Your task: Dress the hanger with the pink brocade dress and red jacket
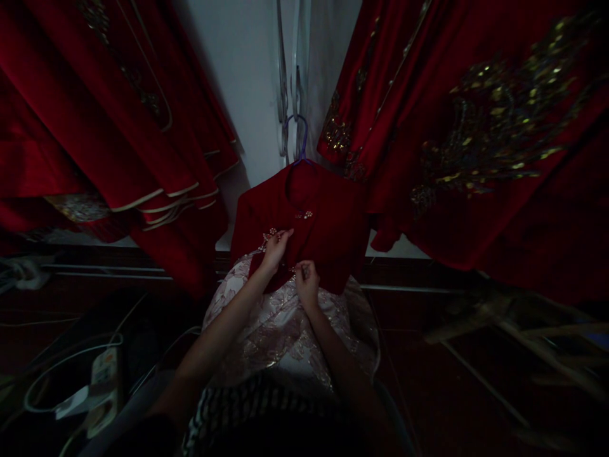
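Observation:
A small dark red jacket (323, 231) hangs on a purple hanger (301, 141) in front of me, with a pale pink patterned skirt (285, 330) below it. My left hand (276, 249) grips the jacket's front edge near a gold knot button. My right hand (307, 282) pinches the lower front edge at another fastening; what sits between its fingers is too small to make out.
Large red embroidered garments hang at the left (95, 127) and right (485, 139). A white wall (252, 76) is behind. A white power strip (102, 387) with cables lies on the dark floor at lower left. Pale rods (523, 330) slant at lower right.

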`<state>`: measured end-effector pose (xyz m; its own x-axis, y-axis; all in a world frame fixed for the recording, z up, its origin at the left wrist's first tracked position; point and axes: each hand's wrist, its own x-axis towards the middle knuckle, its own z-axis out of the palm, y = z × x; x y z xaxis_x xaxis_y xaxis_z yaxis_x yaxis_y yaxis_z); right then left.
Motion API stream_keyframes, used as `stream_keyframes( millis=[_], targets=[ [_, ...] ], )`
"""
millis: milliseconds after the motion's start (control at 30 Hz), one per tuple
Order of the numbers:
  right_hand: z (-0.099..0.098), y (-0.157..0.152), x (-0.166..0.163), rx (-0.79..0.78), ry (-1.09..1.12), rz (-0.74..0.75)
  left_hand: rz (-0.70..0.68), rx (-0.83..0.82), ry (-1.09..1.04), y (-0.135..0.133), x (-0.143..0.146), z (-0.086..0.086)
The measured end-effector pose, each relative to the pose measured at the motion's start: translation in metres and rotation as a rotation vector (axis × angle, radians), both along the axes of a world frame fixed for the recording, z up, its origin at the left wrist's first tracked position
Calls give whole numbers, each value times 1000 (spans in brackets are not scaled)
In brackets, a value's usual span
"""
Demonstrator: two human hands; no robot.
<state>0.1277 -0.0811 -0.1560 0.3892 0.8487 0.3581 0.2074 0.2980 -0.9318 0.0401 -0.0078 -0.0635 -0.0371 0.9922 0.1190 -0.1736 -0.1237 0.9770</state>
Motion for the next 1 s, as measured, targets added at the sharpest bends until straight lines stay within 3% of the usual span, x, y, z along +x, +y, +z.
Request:
stream_keyframes(
  millis=[100, 167, 267, 367, 567, 767, 1000],
  targets=[
    [0, 0, 0, 5, 18, 9, 67, 419, 468, 9, 5, 27],
    [0, 0, -1, 8, 31, 15, 110, 610, 805, 14, 7, 45],
    [-1, 0, -1, 8, 40, 12, 172, 749, 1220, 21, 9, 66],
    [-2, 1, -1, 10, 34, 5, 153, 881, 1421, 30, 10, 79],
    [-3, 1, -1, -4, 19, 6, 82, 1062, 1569, 46, 7, 86],
    [-1, 0, 0, -3, 26, 17, -14, 1053, 1500, 52, 5, 86],
    [-1, 0, 0, 1, 14, 16, -108, 1179, 1485, 47, -10, 95]
  ],
)
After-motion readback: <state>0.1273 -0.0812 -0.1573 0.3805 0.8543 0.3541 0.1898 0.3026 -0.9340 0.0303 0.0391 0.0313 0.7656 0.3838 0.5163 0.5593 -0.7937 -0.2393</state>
